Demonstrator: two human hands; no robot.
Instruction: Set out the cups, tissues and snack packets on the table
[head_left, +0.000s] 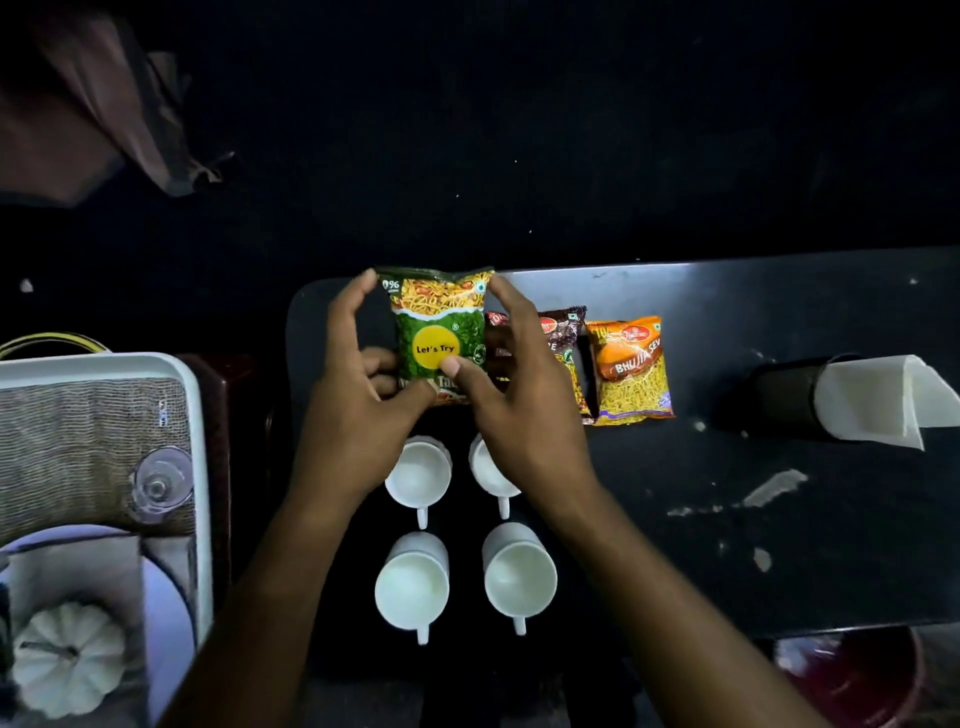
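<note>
Both hands are clamped on a green snack packet (439, 332), the left hand (358, 395) gripping its left edge with fingertips at the top corner and the right hand (514, 384) gripping its right edge with the thumb pressed on the front. The packet is upright over the far edge of the dark desk (779, 519). Just right of the right hand lies a brown snack packet (563, 332), partly hidden behind it, and beside that an orange snack packet (631, 369), both flat on the desk. Nearer than the hands stand four white cups (413, 582) in two rows, the far pair partly under the wrists. Far to the right, folded white tissues (878, 397) poke from a dark holder (779, 397). Left of the left hand, off the desk, sits a white tray (202, 467).
</note>
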